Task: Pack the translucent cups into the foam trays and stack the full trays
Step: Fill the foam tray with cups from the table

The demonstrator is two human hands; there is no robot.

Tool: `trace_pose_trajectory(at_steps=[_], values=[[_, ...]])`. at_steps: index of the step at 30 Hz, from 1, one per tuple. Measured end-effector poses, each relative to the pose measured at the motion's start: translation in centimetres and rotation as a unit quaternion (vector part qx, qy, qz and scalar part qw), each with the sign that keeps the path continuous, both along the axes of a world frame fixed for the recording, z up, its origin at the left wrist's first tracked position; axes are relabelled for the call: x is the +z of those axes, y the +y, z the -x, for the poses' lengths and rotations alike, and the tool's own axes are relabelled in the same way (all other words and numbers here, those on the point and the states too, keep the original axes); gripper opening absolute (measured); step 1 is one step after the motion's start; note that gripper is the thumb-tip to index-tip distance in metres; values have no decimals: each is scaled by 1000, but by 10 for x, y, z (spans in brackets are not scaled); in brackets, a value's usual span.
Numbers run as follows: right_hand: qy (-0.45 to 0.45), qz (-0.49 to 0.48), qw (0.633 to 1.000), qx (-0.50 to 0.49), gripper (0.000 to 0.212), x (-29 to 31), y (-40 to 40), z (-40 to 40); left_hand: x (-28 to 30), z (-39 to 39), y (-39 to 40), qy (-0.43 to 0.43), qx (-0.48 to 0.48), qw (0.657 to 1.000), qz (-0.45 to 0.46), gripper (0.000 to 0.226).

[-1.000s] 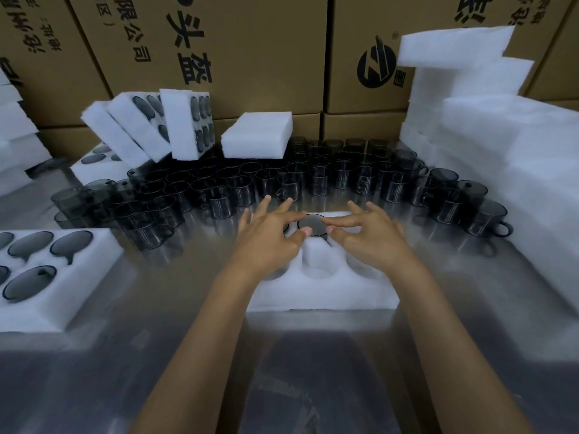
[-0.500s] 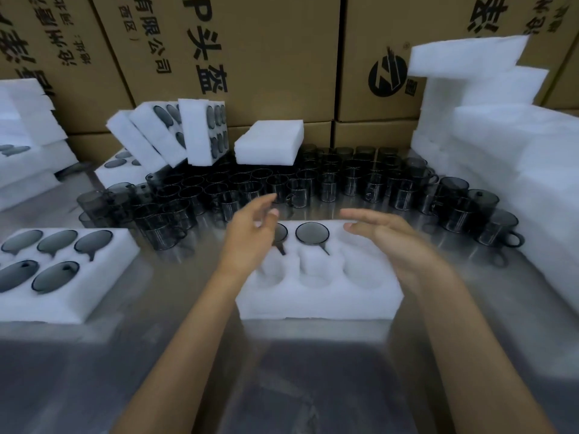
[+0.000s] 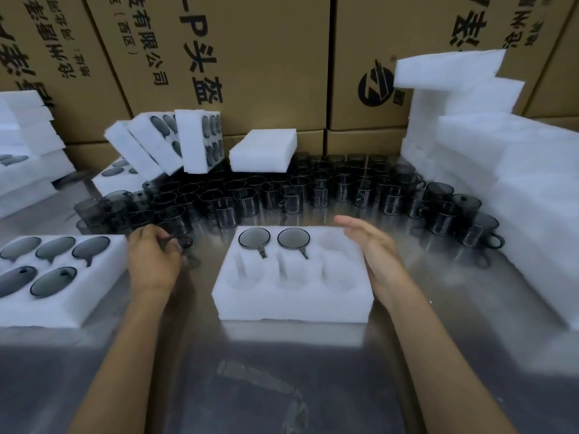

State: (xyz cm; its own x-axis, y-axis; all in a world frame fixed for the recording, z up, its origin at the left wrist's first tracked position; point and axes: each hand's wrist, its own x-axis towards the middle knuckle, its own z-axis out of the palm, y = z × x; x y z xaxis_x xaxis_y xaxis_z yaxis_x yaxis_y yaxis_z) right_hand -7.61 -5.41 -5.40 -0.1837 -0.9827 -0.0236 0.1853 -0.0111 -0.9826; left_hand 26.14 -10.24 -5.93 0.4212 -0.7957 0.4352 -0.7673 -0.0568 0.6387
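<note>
Tray [image 3: 293, 303], two cups [image 3: 254, 238] inside

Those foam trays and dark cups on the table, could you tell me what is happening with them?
A person is packing translucent cups into the foam tray in front of them. Two cups sit in its back row; four pockets are empty. The left hand grips a loose cup from the crowd of cups behind, while the right hand hovers open beside the tray.
</note>
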Motion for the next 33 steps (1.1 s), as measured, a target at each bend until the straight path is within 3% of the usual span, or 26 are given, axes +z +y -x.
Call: trace_pose_trajectory(at_steps=[4,8,12,15,22,33], values=[[-47,30,998,-9,32,-11,4,1,11,9,4,61,-40,996,46,7],[-34,37,998,-24,27,-13,1,-3,45,42,11,44,-174,976,125,12],[-8,57,998,-4,28,-8,-5,-17,64,111,19,93,-334,934,89,22],[46,100,992,-55,24,-1,-10,-19,61,150,21,90,-408,907,46,28],[42,143,988,-44,27,13,-2,6,46,164,20,93,-439,893,-10,20],[113,158,981,-3,29,6,-1,-6,41,154,29,88,-451,888,-2,21]])
